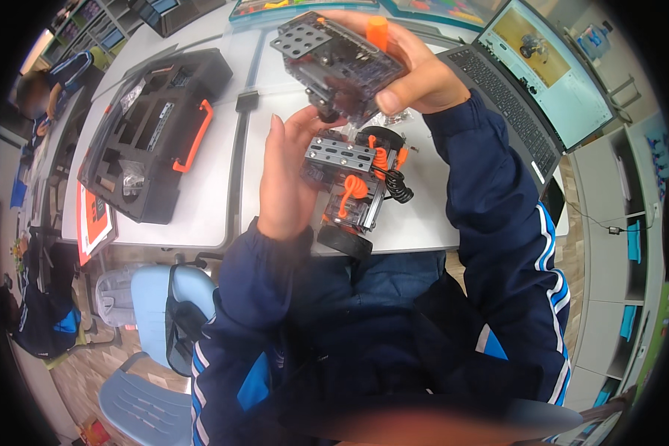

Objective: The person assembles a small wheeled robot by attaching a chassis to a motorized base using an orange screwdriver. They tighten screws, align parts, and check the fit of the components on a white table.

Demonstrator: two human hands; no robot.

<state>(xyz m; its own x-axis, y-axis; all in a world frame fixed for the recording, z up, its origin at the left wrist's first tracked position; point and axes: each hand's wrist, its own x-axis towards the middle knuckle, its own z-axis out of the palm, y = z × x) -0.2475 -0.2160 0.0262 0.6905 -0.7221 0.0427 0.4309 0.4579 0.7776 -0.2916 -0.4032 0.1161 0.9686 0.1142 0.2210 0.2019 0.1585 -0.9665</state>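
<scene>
My right hand (424, 78) grips a dark, see-through electronic module (346, 74) from its right side, thumb along the near edge. A grey perforated metal plate (302, 39) is fixed to its top left, and an orange cylinder (377, 33) rises by my fingers. Below it my left hand (284, 175) is open, thumb pointing up and apart; its fingertips reach the module's lower edge, where contact is unclear. Just right of that palm, a small wheeled robot chassis (340, 154) stands on the white table, with orange coiled cables (355, 186), a black coiled cable (399, 187) and black wheels (344, 241).
An uncovered black case (147, 141) with an orange handle (195, 137) lies at left, over a red-and-white booklet (94, 223). At right stands a laptop (509, 89) showing a picture of a wheeled model. Colourful parts trays (282, 9) line the far edge. A blue chair (156, 312) is at lower left.
</scene>
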